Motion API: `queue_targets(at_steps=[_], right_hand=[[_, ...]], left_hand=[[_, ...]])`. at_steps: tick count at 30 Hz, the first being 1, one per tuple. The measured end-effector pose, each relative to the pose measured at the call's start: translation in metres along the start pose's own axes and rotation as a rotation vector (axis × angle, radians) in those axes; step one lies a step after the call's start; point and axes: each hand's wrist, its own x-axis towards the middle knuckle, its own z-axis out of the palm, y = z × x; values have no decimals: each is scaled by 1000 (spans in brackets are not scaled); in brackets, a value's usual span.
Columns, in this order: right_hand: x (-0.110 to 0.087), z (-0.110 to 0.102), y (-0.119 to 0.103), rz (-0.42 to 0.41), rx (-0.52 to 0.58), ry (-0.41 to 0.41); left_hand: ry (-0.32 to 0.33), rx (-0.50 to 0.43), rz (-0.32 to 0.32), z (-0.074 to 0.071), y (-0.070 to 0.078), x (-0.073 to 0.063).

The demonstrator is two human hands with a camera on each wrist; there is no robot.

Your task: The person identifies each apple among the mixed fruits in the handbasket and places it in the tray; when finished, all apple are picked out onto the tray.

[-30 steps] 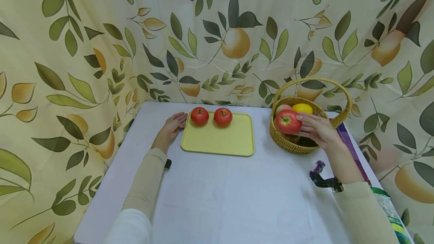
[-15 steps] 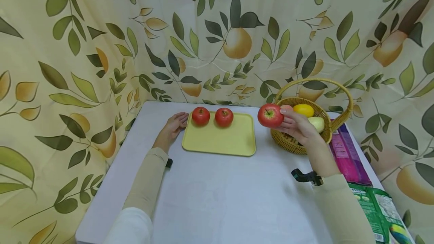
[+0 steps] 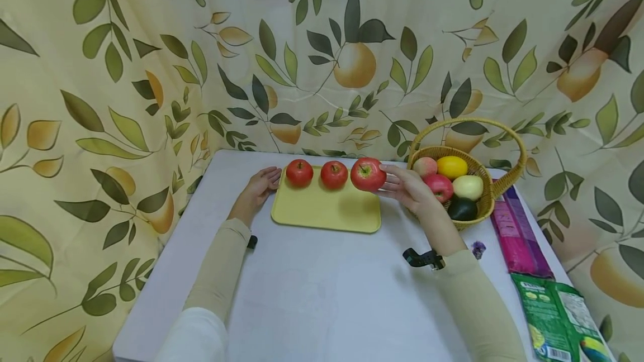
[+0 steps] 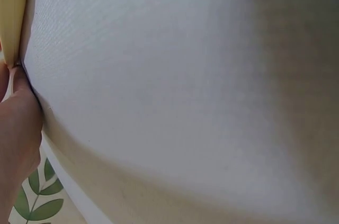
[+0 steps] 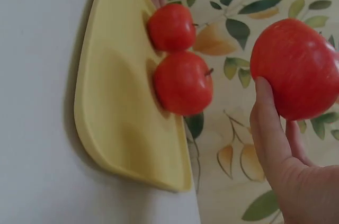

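Apple placement on a rectangular yellow tray (image 3: 322, 215). The right hand (image 3: 408, 187) holds a red apple (image 3: 368, 174) between thumb and fingers, raised over the far right part of the tray. A leftmost apple (image 3: 299, 173) and a middle apple (image 3: 334, 175) rest along the far edge. The left hand (image 3: 259, 186), fingers relaxed, touches the tray's left end. For a clean placement, the held fruit would best be lowered base first, clear of its neighbour, and released only once steady, since a round apple may roll; the left hand should brace the tray against sliding. Labels: the green packet (image 3: 545, 301) carries pale lettering and a white printed panel, and the pink-and-purple packet (image 3: 519, 233) pale print; neither brand is legible at this size.
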Motion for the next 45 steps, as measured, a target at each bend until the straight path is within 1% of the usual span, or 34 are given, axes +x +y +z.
queue_targets(at_steps=[2, 6, 11, 18, 26, 30, 33, 36, 41, 45], right_hand=[[5, 8, 5, 11, 12, 16], [16, 22, 13, 19, -5, 11], [27, 38, 22, 8, -21, -6], [36, 54, 40, -9, -56, -20], [48, 75, 57, 33, -51, -16], [57, 87, 68, 48, -101, -18], [62, 96, 78, 57, -138, -21], [66, 104, 86, 66, -141, -15], [73, 114, 97, 77, -128, -20], [81, 116, 105, 85, -140, -33]], left_hand=[[-2, 3, -2, 0, -1, 0], [-6, 18, 2, 0, -2, 0], [0, 5, 12, -1, -2, 2], [2, 5, 0, -2, -2, 2], [-6, 15, 15, -1, -3, 0], [-8, 19, 20, -1, -3, 2], [1, 17, 25, -3, -5, 4], [13, 9, 28, -4, -8, 6], [14, 8, 36, -5, -9, 8], [8, 18, 41, -5, -8, 8]])
